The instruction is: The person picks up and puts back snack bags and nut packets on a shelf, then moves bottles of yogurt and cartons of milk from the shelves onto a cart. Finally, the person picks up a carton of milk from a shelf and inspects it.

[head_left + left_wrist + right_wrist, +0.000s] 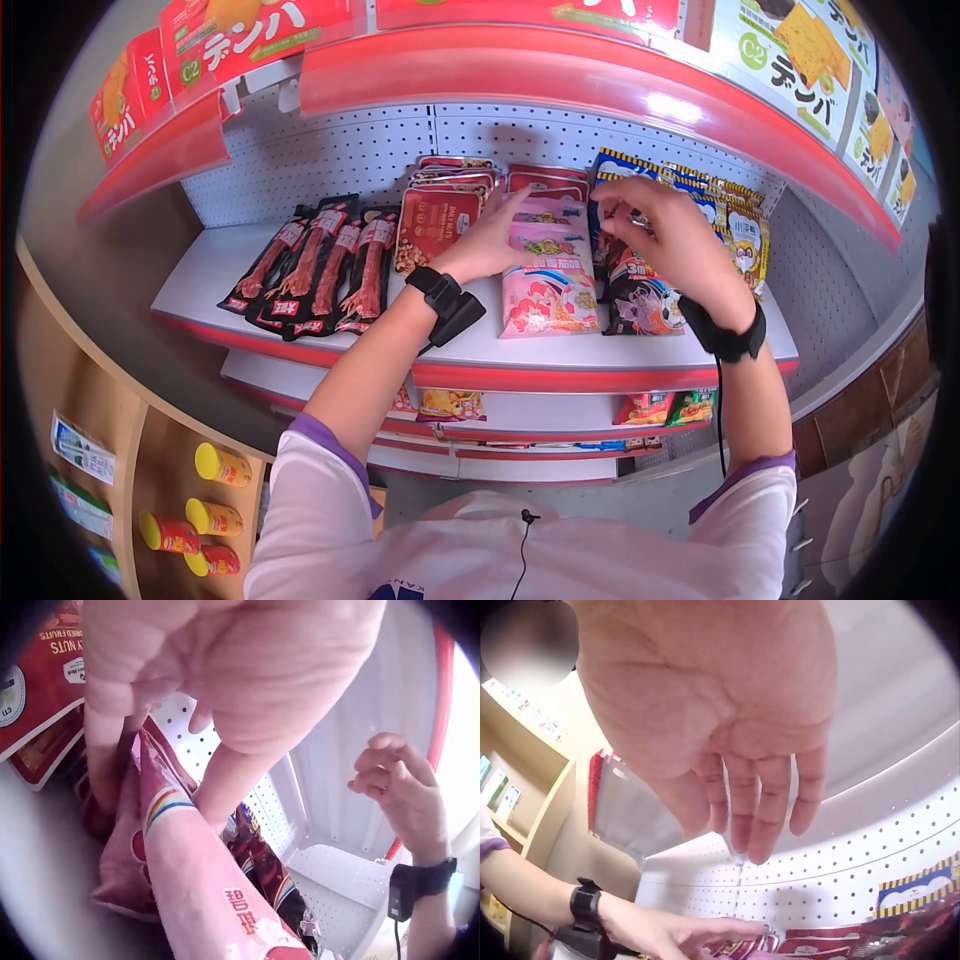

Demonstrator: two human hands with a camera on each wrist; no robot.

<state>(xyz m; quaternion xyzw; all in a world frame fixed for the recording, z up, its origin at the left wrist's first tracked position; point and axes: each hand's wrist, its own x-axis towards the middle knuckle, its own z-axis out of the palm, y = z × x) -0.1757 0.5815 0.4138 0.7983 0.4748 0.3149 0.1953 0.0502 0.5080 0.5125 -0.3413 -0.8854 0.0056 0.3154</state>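
Observation:
Pink snack bags [550, 290] lie in a column on the middle shelf. My left hand [485, 240] is at their upper left; in the left wrist view its thumb and fingers [105, 750] straddle the top of a pink bag [202, 877], touching it. My right hand [665, 235] hovers above the dark bags [640, 295], fingers loosely bent, holding nothing; the right wrist view shows its palm [720, 705] and hanging fingers with nothing between them. Red nut packs [430, 230] stand left of the pink bags.
Black meat-stick packs [325, 265] lie at the shelf's left. Blue-and-yellow striped bags [745, 240] fill the right side. A red-edged upper shelf [500, 75] with boxes overhangs the hands. Lower shelves hold more bags [450, 403]; a wooden rack with cans [222, 465] stands at left.

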